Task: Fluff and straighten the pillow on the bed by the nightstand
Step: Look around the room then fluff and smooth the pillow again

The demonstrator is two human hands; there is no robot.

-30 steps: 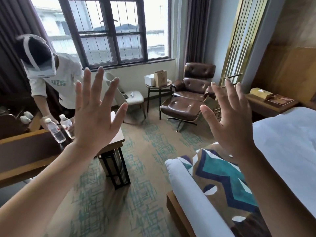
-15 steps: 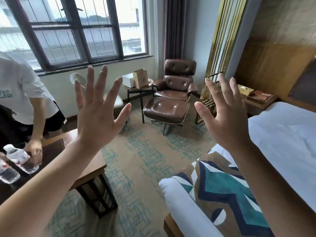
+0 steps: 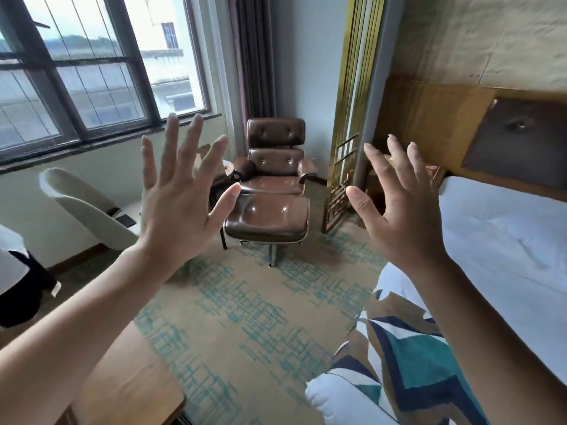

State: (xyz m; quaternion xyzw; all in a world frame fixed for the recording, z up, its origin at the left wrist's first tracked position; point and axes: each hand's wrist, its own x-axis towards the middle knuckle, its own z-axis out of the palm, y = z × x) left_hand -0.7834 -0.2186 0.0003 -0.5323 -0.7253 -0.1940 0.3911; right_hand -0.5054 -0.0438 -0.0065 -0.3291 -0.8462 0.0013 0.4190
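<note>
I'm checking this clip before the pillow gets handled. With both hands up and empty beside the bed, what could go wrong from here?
1. No pillow shows in this view, so the left hand and right hand, both raised with fingers spread and touching nothing, may reach blindly.
2. The brown ottoman stands on the carpet ahead; stepping toward the headboard could clip it.
3. The patterned runner lies across the bed and could get dragged askew.

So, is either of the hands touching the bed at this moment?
No, the left hand and right hand are both raised in the air with fingers spread, clear of the white bed.
</note>
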